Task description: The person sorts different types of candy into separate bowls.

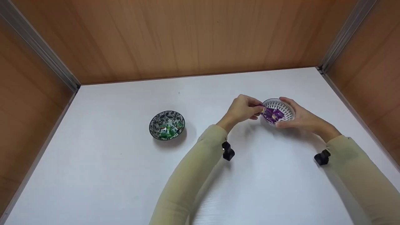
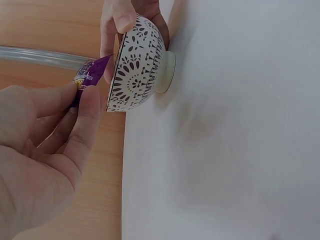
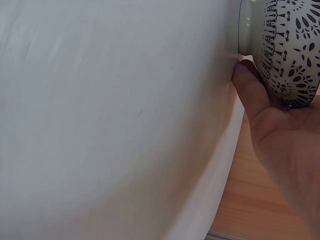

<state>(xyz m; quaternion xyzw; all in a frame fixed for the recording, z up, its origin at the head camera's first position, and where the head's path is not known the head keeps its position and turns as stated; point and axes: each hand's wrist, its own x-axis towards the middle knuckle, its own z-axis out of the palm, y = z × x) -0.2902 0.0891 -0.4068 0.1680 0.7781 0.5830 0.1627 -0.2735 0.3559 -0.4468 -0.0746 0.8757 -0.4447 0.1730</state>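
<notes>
Between thumb and fingers, my left hand (image 1: 242,109) pinches a purple wrapped candy (image 2: 91,75) at the rim of a white bowl with a dark pattern (image 2: 137,70). My right hand (image 1: 301,117) grips that bowl from its right side, thumb toward the near edge and fingers at the far edge. Inside the bowl lie several purple wrapped candies (image 1: 278,114). In the right wrist view the right hand (image 3: 285,135) holds the bowl's side close to its foot. Fingers partly hide the candy in the head view.
Left of the hands, a dark-patterned bowl (image 1: 155,121) stands on the white table (image 1: 103,175) with green wrapped pieces (image 1: 168,132) inside. Wooden panels (image 1: 200,37) border the table at the back and both sides. Each sleeve carries a small black mount (image 1: 228,151).
</notes>
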